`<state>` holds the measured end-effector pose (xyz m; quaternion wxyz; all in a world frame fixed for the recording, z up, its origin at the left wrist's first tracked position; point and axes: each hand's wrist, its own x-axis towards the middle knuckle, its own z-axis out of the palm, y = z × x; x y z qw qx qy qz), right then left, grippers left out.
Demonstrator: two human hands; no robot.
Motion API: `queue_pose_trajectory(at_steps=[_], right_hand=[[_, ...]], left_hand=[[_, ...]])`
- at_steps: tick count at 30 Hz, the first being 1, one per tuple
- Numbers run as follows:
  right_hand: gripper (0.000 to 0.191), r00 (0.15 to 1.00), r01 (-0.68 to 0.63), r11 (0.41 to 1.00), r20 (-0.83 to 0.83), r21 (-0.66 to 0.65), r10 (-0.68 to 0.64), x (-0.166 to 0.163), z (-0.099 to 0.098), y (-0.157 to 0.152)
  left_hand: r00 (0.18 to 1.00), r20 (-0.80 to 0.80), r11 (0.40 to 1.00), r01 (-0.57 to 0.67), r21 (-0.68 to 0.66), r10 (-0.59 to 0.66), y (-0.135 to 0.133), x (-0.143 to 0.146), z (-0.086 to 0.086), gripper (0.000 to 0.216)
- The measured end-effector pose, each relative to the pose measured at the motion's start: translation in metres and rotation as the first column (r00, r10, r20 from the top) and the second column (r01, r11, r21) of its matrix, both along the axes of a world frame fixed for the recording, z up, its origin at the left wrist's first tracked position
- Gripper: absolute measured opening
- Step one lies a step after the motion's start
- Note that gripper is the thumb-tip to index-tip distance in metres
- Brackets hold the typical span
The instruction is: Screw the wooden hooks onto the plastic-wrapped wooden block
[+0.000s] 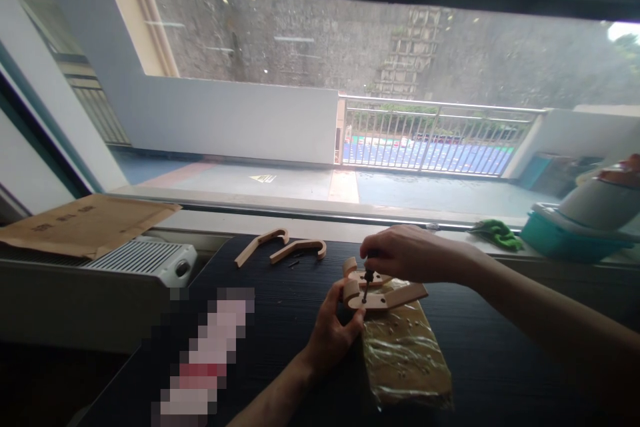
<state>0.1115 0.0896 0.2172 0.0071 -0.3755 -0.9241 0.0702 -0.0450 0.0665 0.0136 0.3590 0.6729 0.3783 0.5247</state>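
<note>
My left hand point(331, 333) grips the near edge of a small wooden assembly point(380, 295) made of flat curved pieces, steadying it on the black table point(280, 320). My right hand point(407, 253) is closed round a small dark screwdriver point(367, 283) that stands upright with its tip on the wooden assembly. The assembly rests partly on a clear plastic bag point(405, 353) holding a perforated wooden board. Two more curved wooden pieces point(280, 247) lie further back on the table, with a small dark screw point(293, 264) beside them.
A brown cardboard envelope point(85, 223) lies on a white radiator point(145, 263) at the left. A green cloth point(497, 233) and a teal tub point(570, 237) with a white container sit on the sill at the right. A window faces a balcony.
</note>
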Motion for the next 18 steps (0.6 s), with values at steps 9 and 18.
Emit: queue_pose_trajectory(at_steps=[9, 18], right_hand=[[0.027, 0.998, -0.031, 0.999, -0.049, 0.02, 0.032, 0.0045, -0.0018, -0.0021], [0.029, 1.0, 0.013, 0.999, 0.006, 0.048, -0.014, 0.0003, 0.0002, -0.0005]], left_hand=[[1.0, -0.004, 1.0, -0.003, 0.009, 0.003, -0.0016, 0.0004, 0.0048, 0.041], [1.0, -0.003, 1.0, -0.018, -0.003, 0.018, -0.0023, -0.0002, 0.0057, 0.041]])
